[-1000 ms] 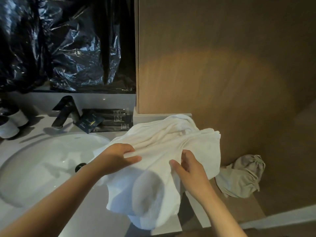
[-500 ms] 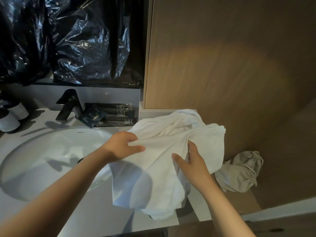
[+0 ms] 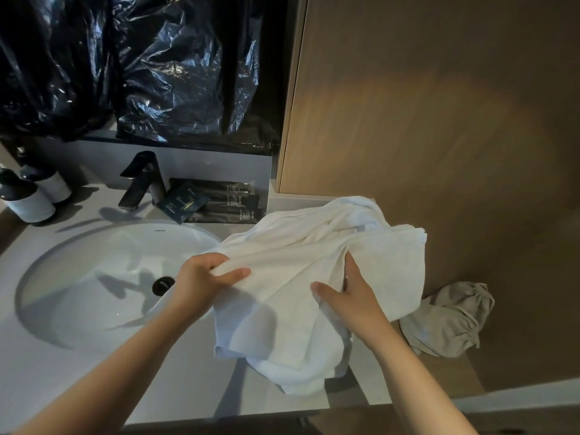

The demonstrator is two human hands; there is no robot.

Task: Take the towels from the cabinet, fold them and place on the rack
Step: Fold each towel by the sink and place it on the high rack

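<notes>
Pinching towel (image 3: 314,246); left fingers (image 3: 233,274), right fingers (image 3: 350,268) closed

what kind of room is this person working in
Probably a hotel bathroom vanity: a white sink set in a grey counter with a dark faucet behind it, small dark toiletry packets beside the faucet, two bottles at the left, and a white towel.

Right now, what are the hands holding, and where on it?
Both hold the rumpled white cloth towel: left hand pinches its bunched left edge, right hand grips a fold near its middle.
</notes>
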